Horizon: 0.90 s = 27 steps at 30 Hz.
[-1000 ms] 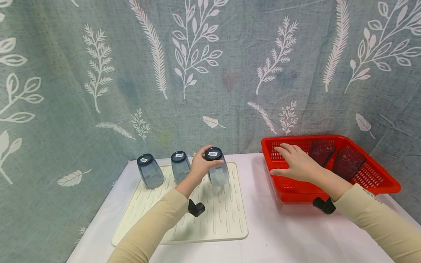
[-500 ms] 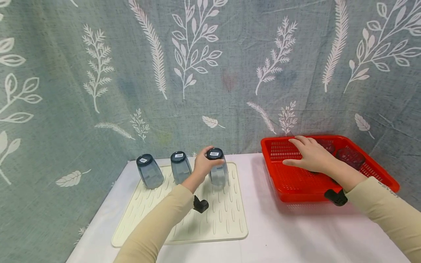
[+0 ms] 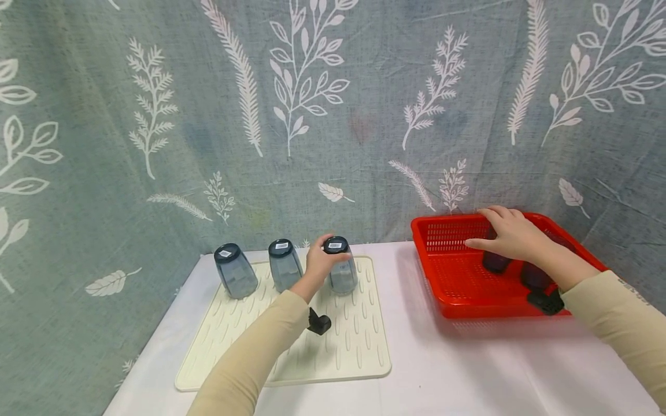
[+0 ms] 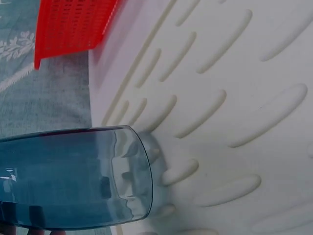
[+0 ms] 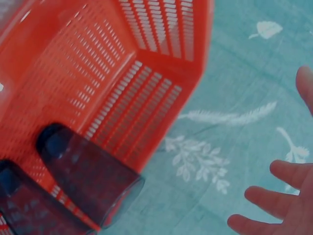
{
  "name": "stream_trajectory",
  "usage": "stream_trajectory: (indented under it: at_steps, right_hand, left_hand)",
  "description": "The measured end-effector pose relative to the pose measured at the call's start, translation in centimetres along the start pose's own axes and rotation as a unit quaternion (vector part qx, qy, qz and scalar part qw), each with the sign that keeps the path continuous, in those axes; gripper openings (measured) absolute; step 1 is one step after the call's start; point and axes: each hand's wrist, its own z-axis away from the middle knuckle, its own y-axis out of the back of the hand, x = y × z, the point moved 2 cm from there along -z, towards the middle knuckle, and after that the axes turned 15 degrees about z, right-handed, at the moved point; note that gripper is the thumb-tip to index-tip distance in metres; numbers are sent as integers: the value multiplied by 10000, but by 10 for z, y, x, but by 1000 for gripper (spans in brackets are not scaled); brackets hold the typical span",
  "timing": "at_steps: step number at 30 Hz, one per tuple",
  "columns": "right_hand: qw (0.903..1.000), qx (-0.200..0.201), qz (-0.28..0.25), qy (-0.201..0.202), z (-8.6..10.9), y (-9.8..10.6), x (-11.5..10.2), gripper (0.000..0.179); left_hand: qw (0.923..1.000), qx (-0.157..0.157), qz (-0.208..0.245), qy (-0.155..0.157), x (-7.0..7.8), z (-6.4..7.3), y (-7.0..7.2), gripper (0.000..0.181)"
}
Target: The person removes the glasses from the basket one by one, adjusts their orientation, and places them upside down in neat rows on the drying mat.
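With fingers and thumb around its base, my left hand (image 3: 318,267) grips an upside-down blue-tinted drinking glass (image 3: 344,278). Its rim is down at the cream ridged drying mat (image 3: 359,346); the left wrist view shows the clear rim (image 4: 132,171) against the ridges. Two more upturned glasses stand to the left, a middle one (image 3: 286,268) and a far-left one (image 3: 238,277). My right hand (image 3: 515,236) hovers over the red basket with fingers spread and nothing in them. Inside the basket lie two glasses, one (image 5: 88,171) beside the other (image 5: 34,200), partly hidden by my hand in the head view.
The red perforated basket (image 3: 432,283) stands at the right of the white-covered table (image 3: 416,370). A grey-green curtain with white leaf prints (image 3: 364,115) hangs behind the table. Each wrist carries a black camera mount.
My right hand has moved to the right over the basket, toward the glasses in it. My left hand stays at the same glass, with hardly any shift.
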Motion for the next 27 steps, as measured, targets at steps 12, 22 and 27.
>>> stream_trajectory:
  at_steps: [12,22,27]
  right_hand:
    - [9987,-259,-36,-430,2,-1,31,93]
    - [9964,-429,-184,-709,3,0,56,96]
    - [9952,-492,-180,-828,3,-3,67,97]
  left_hand:
    - [10000,27,42,-33,-8,-7,0,70]
    - [9999,-67,-54,-146,-12,-10,1,71]
    - [9996,-147,-21,-239,-16,-10,1,73]
